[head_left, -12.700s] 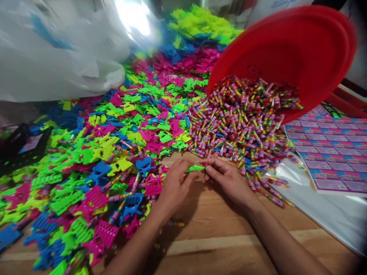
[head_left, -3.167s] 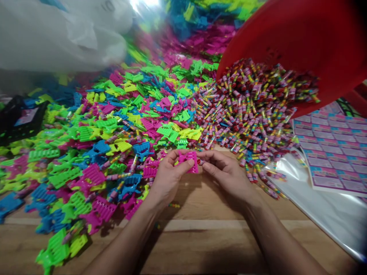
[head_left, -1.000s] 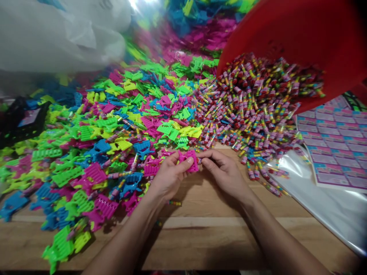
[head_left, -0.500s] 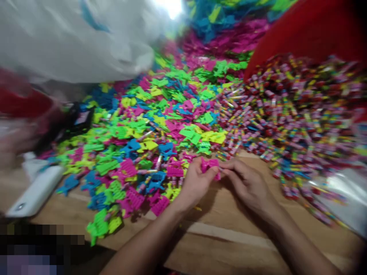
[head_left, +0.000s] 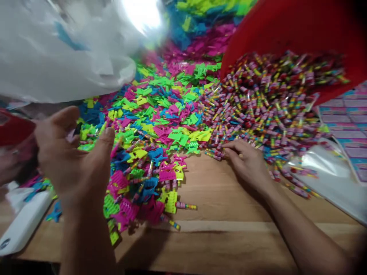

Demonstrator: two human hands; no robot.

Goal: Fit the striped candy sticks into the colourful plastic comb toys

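My left hand (head_left: 74,156) is raised over the left side of the pile, blurred, with thumb and fingers spread and nothing visible in it. Beneath and beyond it lie flat plastic pieces (head_left: 156,133) with comb-like slots, in pink, green, yellow and blue. My right hand (head_left: 248,162) rests low at the near edge of a heap of small candy-like tubes (head_left: 258,103) with pink, yellow and red bands. Thumb and forefinger are pinched together against the tubes; what is between the tips is too small to make out. Some tubes are fitted to plastic pieces (head_left: 172,200) at the front.
A red tub (head_left: 246,34) lies tipped on the right, tubes spilling out. White plastic sheeting (head_left: 86,65) bulges at upper left. A white oblong device (head_left: 27,221) sits at left. Clear plastic (head_left: 329,164) and printed cards (head_left: 346,130) are at right, on a wooden table (head_left: 218,244).
My hands were together around a pink plastic piece. The left has let go and swung left, opening; the right has moved to the tubes. The view has shifted right.
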